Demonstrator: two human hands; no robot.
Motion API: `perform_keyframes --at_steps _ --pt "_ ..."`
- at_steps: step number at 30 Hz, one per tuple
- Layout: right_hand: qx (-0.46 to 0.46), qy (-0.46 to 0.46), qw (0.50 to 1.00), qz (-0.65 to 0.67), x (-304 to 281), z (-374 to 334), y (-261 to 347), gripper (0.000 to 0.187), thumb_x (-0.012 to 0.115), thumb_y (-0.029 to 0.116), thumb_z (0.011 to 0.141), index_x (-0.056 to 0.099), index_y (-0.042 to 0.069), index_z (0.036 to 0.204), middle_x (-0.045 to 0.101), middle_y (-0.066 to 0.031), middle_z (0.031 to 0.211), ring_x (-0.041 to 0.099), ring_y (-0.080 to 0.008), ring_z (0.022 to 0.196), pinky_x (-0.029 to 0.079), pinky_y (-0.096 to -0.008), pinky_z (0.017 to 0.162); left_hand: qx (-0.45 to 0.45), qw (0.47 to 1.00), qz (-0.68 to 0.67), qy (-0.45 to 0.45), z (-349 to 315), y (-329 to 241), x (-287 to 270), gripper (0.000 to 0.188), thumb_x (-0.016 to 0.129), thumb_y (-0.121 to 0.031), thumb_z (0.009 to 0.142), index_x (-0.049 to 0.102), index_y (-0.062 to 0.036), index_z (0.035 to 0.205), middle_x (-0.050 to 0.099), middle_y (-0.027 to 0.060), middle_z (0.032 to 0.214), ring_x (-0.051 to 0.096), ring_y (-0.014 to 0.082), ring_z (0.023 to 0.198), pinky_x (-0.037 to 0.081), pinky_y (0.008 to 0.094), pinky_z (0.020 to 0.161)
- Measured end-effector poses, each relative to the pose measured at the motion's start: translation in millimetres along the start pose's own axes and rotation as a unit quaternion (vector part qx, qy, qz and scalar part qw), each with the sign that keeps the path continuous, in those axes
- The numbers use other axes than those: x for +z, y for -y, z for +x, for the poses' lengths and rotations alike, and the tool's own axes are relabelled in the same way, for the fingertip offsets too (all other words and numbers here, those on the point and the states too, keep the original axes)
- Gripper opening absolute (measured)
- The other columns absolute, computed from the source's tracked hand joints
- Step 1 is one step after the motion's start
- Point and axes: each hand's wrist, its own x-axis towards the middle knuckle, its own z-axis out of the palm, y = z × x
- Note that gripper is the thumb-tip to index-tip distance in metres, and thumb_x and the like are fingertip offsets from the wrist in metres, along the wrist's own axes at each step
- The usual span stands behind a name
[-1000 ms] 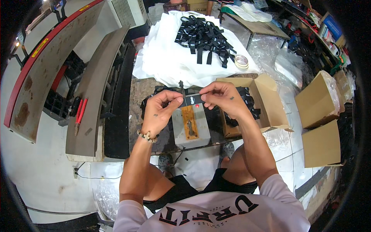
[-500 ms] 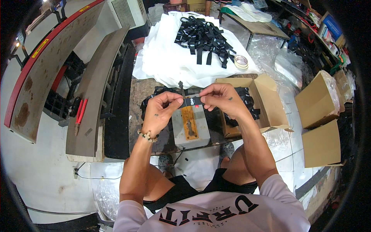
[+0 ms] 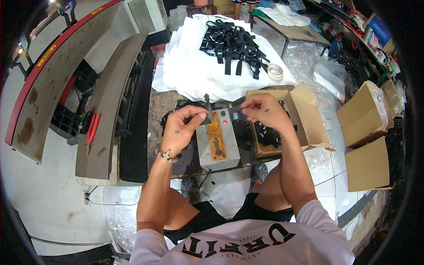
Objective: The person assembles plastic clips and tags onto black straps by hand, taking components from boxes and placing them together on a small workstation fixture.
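A small grey metal machine with a worn orange plate stands in front of me, a thin upright blade at its far end. My left hand is beside the blade, thumb and finger pinched on a short black end of strap. To the right of the blade, my right hand pinches a black strap, smeared by motion. A gap with the blade in it separates the two black pieces. Under my right forearm sits an open cardboard box holding black straps.
A heap of black straps and a tape roll lie on white sheeting beyond the machine. Red-handled pliers rest on a grey panel at left. Cardboard boxes stand at right. A person's legs show at the top.
The black strap stretched between my hands is now in two pieces at the blade. My right hand has moved slightly right and up with one piece; my left hand has barely moved.
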Motion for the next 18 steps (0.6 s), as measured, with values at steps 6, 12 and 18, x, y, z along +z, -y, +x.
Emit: perform_keyframes --at_steps 6,12,18 --pt "0.000 -0.129 0.888 -0.440 -34.2 -5.3 -32.7 0.028 0.076 0.018 0.080 0.070 0.000 0.100 0.071 -0.0167 0.090 0.068 -0.0284 0.076 0.054 -0.0346 0.071 -0.007 1.000 0.027 -0.008 -4.1 -14.8 -2.5 0.012 0.066 -0.007 0.094 0.070 -0.0005 0.103 0.068 -0.0013 0.089 0.056 0.0027 0.079 0.045 0.0191 0.072" --pt "-0.145 -0.008 0.984 0.107 59.7 -24.5 53.3 0.027 0.076 0.012 0.086 0.068 0.004 0.110 0.068 -0.0019 0.091 0.061 -0.0067 0.083 0.049 -0.0227 0.074 0.057 0.998 0.005 -0.009 -18.2 -27.0 13.9 0.014 0.065 -0.008 0.094 0.069 -0.0015 0.107 0.068 -0.0019 0.090 0.056 0.0026 0.078 0.044 0.0187 0.066" --pt "-0.126 -0.019 0.981 0.147 50.1 -19.1 45.9 0.025 0.074 0.003 0.086 0.068 0.004 0.109 0.067 0.0007 0.087 0.060 -0.0046 0.076 0.048 -0.0208 0.068 0.047 0.998 -0.045 0.001 -15.7 -36.1 -0.3 0.022 0.055 -0.019 0.102 0.065 -0.0014 0.109 0.068 0.0026 0.088 0.055 0.0055 0.070 0.044 0.0209 0.064"
